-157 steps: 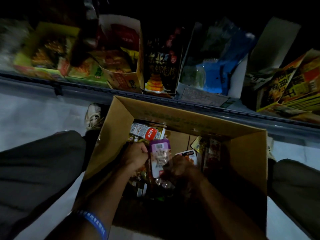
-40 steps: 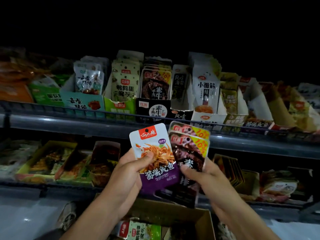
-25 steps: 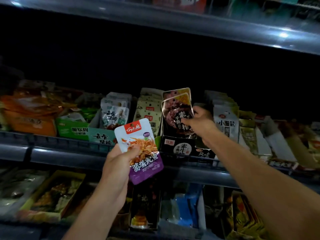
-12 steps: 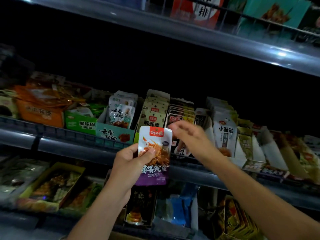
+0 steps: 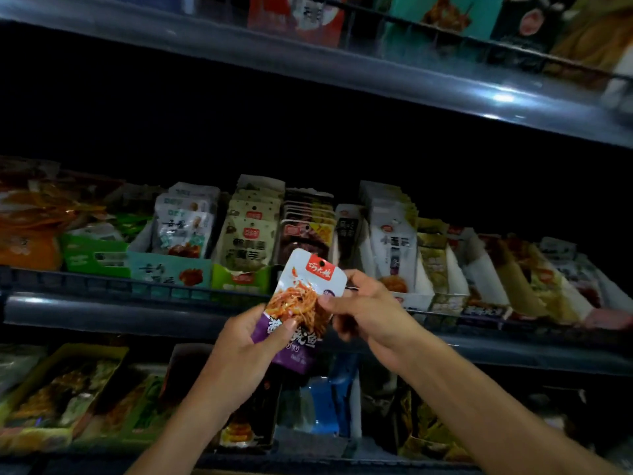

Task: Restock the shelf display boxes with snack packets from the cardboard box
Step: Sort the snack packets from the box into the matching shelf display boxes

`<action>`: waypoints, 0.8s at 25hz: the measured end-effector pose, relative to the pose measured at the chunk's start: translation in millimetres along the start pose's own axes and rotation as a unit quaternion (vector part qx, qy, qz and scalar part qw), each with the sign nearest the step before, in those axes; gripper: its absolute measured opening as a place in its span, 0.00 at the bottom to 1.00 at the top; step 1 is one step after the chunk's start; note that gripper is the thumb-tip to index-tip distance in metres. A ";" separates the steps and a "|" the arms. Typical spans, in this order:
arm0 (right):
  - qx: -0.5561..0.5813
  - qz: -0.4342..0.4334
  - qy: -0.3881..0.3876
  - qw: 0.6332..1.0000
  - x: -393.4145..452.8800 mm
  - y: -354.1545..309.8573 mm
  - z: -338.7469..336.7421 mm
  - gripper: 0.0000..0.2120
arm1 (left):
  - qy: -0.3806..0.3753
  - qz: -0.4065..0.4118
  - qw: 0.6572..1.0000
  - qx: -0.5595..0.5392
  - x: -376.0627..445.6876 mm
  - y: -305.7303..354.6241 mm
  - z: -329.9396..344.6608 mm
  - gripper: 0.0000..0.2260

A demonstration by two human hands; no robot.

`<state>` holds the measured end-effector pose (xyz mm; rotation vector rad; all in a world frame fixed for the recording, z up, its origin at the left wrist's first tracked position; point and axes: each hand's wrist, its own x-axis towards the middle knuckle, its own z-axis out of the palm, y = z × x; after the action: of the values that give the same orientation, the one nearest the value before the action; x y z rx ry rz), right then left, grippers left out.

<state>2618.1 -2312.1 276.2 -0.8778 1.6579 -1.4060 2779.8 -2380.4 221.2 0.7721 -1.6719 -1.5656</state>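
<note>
A white and purple snack packet (image 5: 301, 303) with a red label and orange strips printed on it is held up in front of the middle shelf. My left hand (image 5: 250, 351) grips its lower left part, thumb across the front. My right hand (image 5: 359, 310) pinches its right edge. Behind it stands a row of shelf display boxes; the dark brown packet box (image 5: 305, 231) is right behind the packet's top. The cardboard box is out of view.
The middle shelf rail (image 5: 137, 313) runs across at hand height. Display boxes stand side by side: teal box (image 5: 171, 269), green box (image 5: 239, 275), white box (image 5: 394, 245). A lower shelf holds a yellow tray (image 5: 61, 399) and blue packets (image 5: 329, 406). The upper shelf (image 5: 342, 73) overhangs.
My right hand has come back from the dark brown packet box and now pinches the purple packet that my left hand holds. The packet is tilted to the right.
</note>
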 end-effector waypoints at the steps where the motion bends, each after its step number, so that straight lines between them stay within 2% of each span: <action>1: 0.004 -0.005 0.027 1.000 -2.6 0.2 -18.5 0.14 | -0.003 0.021 0.999 0.048 0.2 -3.3 14.1 0.03; 5: -0.052 -0.044 0.134 0.989 -13.9 -5.2 -111.4 0.13 | 0.011 0.129 0.968 0.216 10.4 2.9 79.2 0.09; 7: -0.077 -0.057 0.177 0.979 -23.8 -4.3 -165.2 0.11 | -0.016 0.230 0.927 0.295 23.2 8.4 121.1 0.10; 10: 0.019 -0.035 0.269 0.962 -26.9 -3.7 -231.4 0.07 | -0.057 0.342 0.842 0.413 52.9 7.1 187.4 0.13; 12: 0.076 -0.072 0.360 0.927 -17.1 -4.6 -267.6 0.07 | -0.045 0.356 0.779 0.513 72.2 4.1 225.5 0.21; 14: 0.085 -0.145 0.416 0.894 -2.9 -8.5 -290.5 0.06 | -0.043 0.302 0.745 0.593 84.6 3.2 246.5 0.26; 16: 0.056 -0.193 0.421 0.884 15.8 -12.3 -300.6 0.07 | -0.057 0.275 0.718 0.637 92.8 -6.2 251.8 0.28; 17: 0.023 -0.191 0.403 0.895 27.1 -12.0 -301.0 0.09 | -0.060 0.276 0.706 0.649 93.9 -9.5 250.1 0.29; 19: -0.071 -0.122 0.337 0.931 49.8 -3.5 -298.9 0.12 | -0.072 0.291 0.696 0.653 96.5 -11.6 246.3 0.30; 20: -0.153 -0.076 0.321 0.932 57.9 4.2 -297.9 0.14 | -0.080 0.294 0.695 0.651 97.4 -12.3 244.3 0.31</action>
<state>2327.0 -2227.5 291.0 -0.7664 2.3938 -1.6843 2523.4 -2321.3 214.7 0.5653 -2.7155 0.2280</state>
